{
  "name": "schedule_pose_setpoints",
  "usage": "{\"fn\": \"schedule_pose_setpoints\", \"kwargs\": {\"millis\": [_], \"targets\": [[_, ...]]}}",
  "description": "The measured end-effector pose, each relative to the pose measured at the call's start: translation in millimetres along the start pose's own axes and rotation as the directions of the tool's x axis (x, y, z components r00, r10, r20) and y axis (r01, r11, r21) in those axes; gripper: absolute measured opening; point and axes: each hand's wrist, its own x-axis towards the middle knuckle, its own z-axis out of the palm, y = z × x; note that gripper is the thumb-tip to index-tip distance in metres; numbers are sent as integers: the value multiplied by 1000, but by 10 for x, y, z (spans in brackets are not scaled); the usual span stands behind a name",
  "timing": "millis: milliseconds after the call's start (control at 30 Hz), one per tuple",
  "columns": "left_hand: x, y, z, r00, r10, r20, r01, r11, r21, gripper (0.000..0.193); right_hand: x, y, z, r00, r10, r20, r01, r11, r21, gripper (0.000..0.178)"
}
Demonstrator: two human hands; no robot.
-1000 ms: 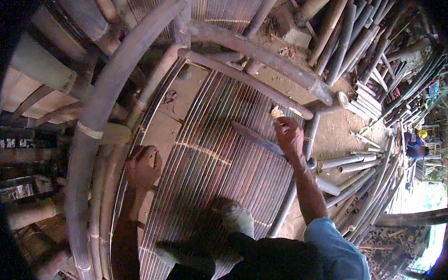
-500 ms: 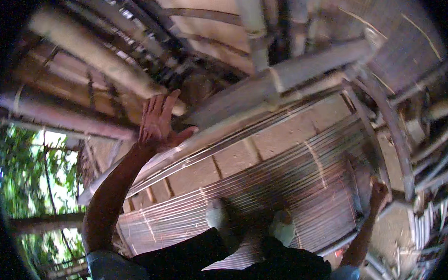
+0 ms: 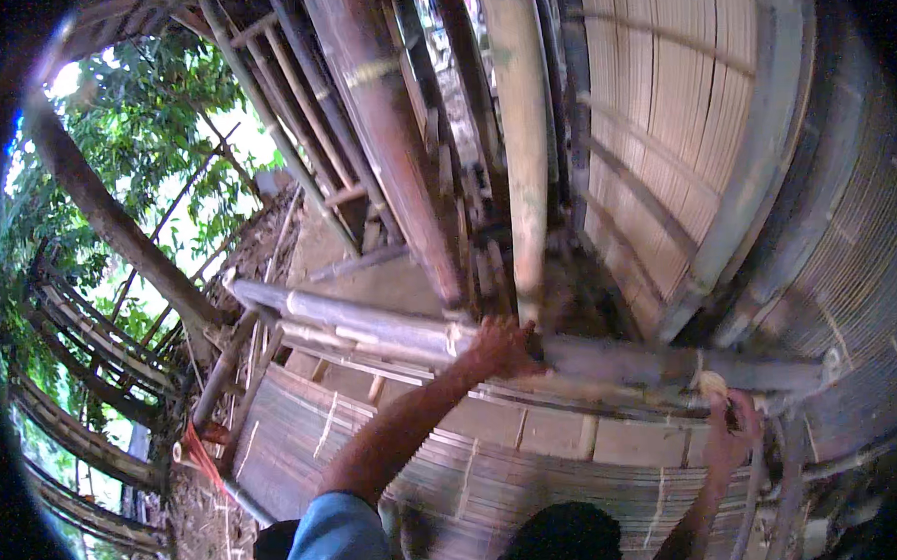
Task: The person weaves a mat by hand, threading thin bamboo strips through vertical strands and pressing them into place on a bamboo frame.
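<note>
A thick grey bamboo pole [image 3: 617, 363] runs crosswise in front of me, along the edge of a slatted bamboo bench [image 3: 350, 424]. My left hand [image 3: 507, 348] is closed over the middle of this pole, near a pale binding. At the pole's right end is a yellowish tie [image 3: 711, 382]. Just below that tie, my right hand [image 3: 738, 422] has its fingers curled and closed; what they hold, if anything, is too blurred to name.
A reddish bamboo post [image 3: 386, 113] and a pale bamboo post [image 3: 523, 147] rise behind the crosswise pole. A framed slatted panel [image 3: 661, 111] stands at the right. Trees [image 3: 152, 143] and a leaning trunk [image 3: 115, 214] show at the left, with red cloth [image 3: 204, 456] below.
The view has swung left. My left hand, raised with spread fingers before, has come down onto the bamboo pole. My right hand has moved up from the bench's side to the pole's right end.
</note>
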Motion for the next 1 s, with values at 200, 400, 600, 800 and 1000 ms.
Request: {"fn": "schedule_pose_setpoints", "kwargs": {"millis": [200, 400, 600, 800, 1000], "targets": [[129, -437, 478, 909, 149, -389, -142, 989, 45, 98, 108, -1543, 1007, 928, -363, 86, 328, 904, 273, 15], [121, -285, 65, 918, 236, -319, -253, 967, -12, 100, -189, -2471, 1017, 666, -720, 196, 517, 635, 574, 15], [180, -429, 105, 944, 244, -222, -276, 952, -129, 93, -359, -3351, 1011, 314, -877, 364, 625, 480, 616, 19], [151, -662, 190, 980, 187, -62, -194, 972, -133, 94, -674, -3633, 1059, 150, -770, 620, 335, 629, 701, 17], [-68, -553, -58, 980, 193, -41, -198, 952, -233, 93, -891, -3405, 1273, 321, -882, 346, 159, 410, 898, 18]]}}
